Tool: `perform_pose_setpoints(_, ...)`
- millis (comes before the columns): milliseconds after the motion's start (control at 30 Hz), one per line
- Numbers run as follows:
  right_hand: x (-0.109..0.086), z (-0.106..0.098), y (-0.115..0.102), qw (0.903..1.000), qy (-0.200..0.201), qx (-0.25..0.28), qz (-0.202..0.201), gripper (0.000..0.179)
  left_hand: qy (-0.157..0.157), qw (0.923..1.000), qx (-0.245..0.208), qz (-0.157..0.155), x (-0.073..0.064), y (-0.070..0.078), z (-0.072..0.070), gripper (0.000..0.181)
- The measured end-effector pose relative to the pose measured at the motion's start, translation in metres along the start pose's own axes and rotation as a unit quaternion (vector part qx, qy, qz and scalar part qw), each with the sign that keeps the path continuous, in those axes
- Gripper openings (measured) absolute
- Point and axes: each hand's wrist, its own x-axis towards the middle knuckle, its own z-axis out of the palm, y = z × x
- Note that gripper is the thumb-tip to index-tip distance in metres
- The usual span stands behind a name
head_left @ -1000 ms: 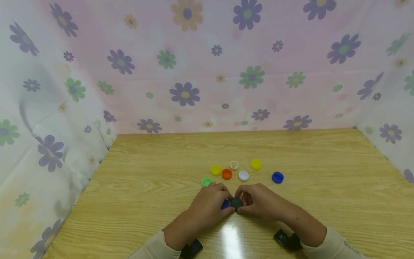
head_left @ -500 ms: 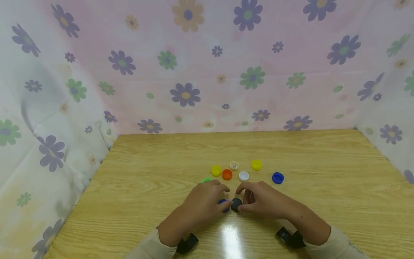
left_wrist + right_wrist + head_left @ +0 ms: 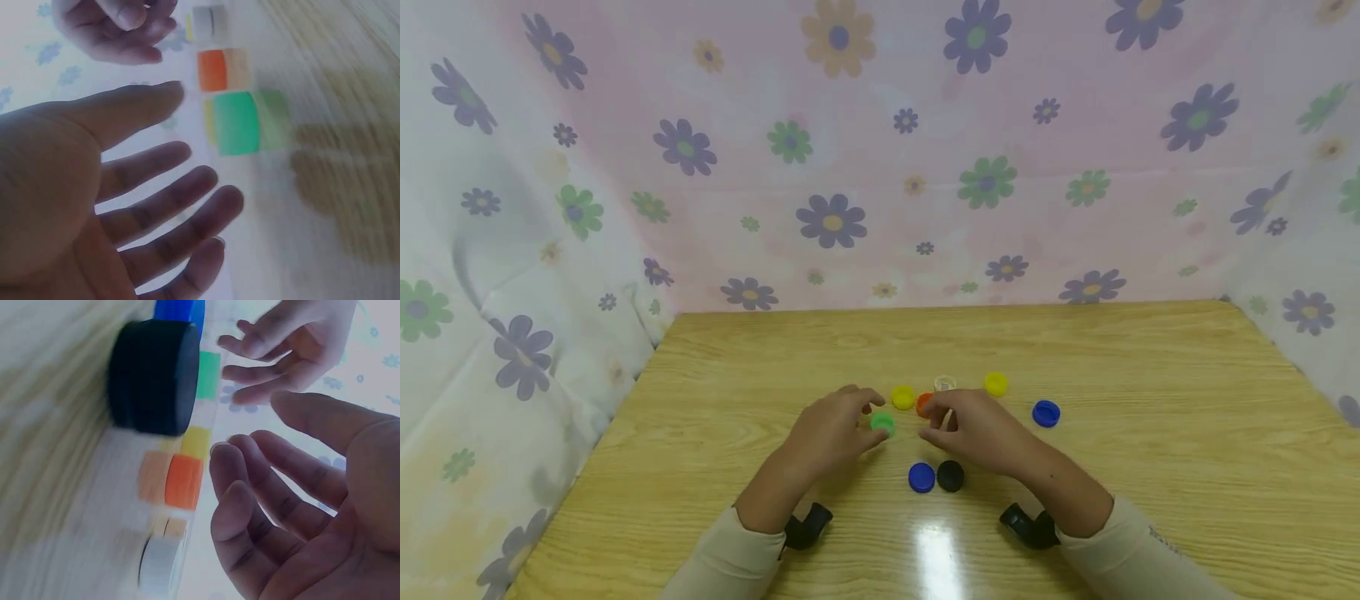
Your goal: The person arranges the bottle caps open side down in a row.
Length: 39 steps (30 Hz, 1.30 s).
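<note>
My left hand (image 3: pixel 829 432) hovers beside the green bottle cap (image 3: pixel 883 424), thumb and fingers spread with nothing between them. The left wrist view has this cap (image 3: pixel 237 123) a short way past the fingertips. My right hand (image 3: pixel 981 431), also holding nothing, is over the orange cap (image 3: pixel 924 406) with loosely bent fingers. It hides the white cap in the head view; the right wrist view shows that white cap (image 3: pixel 161 565). Nearer the body, a blue cap (image 3: pixel 921 477) and a black cap (image 3: pixel 951 476) lie side by side.
Behind the hands lie a yellow cap (image 3: pixel 903 397), a pale cap (image 3: pixel 945 383) and another yellow cap (image 3: pixel 996 384). A second blue cap (image 3: pixel 1046 413) sits to the right. Flowered cloth (image 3: pixel 880 167) stands around the wooden table (image 3: pixel 760 358).
Both hands have let go of the black cap and moved away from it, the left one to the left and forward, the right one forward. The blue and black caps now lie uncovered.
</note>
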Motion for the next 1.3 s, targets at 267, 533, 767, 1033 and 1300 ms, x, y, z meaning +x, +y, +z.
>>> perform_pose_setpoints(267,0.020,0.010,-0.010,0.9997,-0.013,-0.021,0.002,0.027,-0.018,0.9997,0.014,-0.009,0.004,-0.006,0.004,0.041)
perform_pose_setpoints(533,0.027,0.019,-0.008,0.9976,-0.046,-0.049,0.016,0.037,-0.007,0.9997,0.023,0.002,0.003,-0.007,0.007,0.037)
perform_pose_setpoints(767,0.024,0.022,-0.004,0.9971,-0.053,-0.055,-0.002,0.034,-0.005,0.9998,0.019,0.002,0.004,-0.008,0.011,0.033)
perform_pose_setpoints(1033,0.025,0.022,-0.003,0.9967,-0.062,-0.046,-0.024,0.030,-0.007,0.9998,0.019,0.002,0.005,-0.007,0.012,0.031)
perform_pose_setpoints(1300,0.025,0.022,-0.004,0.9967,-0.066,-0.035,-0.033,0.032,-0.005,0.9998,0.018,0.008,0.003,-0.006,0.012,0.029)
